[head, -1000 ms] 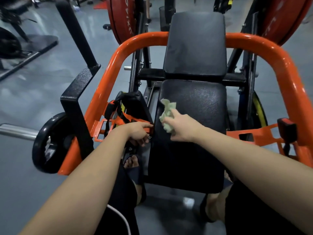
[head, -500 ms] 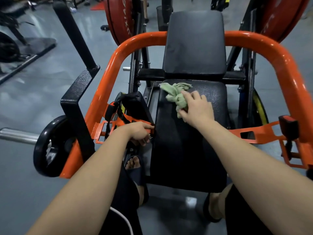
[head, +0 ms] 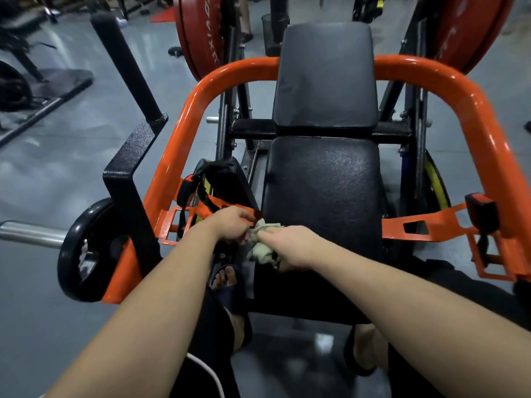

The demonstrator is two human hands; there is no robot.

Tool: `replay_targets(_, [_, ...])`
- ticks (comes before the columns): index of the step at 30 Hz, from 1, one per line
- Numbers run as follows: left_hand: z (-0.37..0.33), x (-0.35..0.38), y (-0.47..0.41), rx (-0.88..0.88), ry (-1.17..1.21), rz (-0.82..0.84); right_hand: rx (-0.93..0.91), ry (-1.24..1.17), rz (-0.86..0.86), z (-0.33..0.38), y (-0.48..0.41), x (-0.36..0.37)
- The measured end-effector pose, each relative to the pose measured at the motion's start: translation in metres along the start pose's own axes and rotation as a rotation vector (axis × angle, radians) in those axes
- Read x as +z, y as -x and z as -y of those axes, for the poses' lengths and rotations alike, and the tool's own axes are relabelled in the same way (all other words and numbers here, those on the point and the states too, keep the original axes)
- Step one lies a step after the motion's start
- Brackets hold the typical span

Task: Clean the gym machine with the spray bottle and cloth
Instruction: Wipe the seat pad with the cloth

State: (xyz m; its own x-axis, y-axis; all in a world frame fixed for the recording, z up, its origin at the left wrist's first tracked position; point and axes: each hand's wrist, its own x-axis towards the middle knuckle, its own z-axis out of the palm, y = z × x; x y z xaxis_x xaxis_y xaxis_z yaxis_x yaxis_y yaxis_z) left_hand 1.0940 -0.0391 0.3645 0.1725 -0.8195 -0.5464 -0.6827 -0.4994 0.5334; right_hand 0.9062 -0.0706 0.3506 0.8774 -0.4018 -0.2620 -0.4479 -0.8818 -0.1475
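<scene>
The gym machine has a black seat pad (head: 324, 193), a black back pad (head: 324, 76) and an orange tube frame (head: 471, 110). My right hand (head: 290, 248) grips a crumpled pale green cloth (head: 263, 249) against the seat pad's front left edge. Just left of it, my left hand (head: 230, 225) has its fingers curled round the end of an orange strap (head: 204, 208) beside the seat. The two hands almost touch. No spray bottle is in view.
Red weight plates (head: 198, 35) hang behind the frame on both sides. A black lever arm (head: 129, 173) and a black plate on a steel bar (head: 83, 251) stand at the left. My feet in dark sandals (head: 227, 285) rest on the grey floor under the seat.
My right hand has pulled the cloth from the back of the seat pad down to its front left edge, next to the left hand. The left hand has stayed put.
</scene>
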Motion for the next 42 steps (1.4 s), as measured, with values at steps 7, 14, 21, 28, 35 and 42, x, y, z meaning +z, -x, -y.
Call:
replay_targets(7, [-0.015, 0.002, -0.001, 0.11, 0.028, -0.122, 0.556, -0.133, -0.547, -0.067, 0.009, -0.042])
replay_targets(14, [-0.037, 0.001, -0.009, 0.134, -0.042, -0.245, 0.493, -0.314, -0.199, -0.066, 0.01, -0.05])
replay_targets(21, [-0.074, 0.022, -0.008, 0.199, -0.04, -0.366, 0.59, -0.426, -0.617, -0.09, 0.028, -0.062])
replay_targets(28, [-0.116, 0.055, -0.028, 0.308, -0.12, -0.283, 1.023, -0.66, -1.015, -0.162, 0.067, -0.055])
replay_targets(35, [-0.128, 0.085, -0.056, 0.169, -0.405, -0.292, 1.02, -1.154, -0.851, -0.203, 0.054, -0.033])
replay_targets(42, [-0.13, 0.081, -0.055, 0.142, -0.427, -0.21, 0.906, -1.15, -1.217, -0.226, 0.027, -0.039])
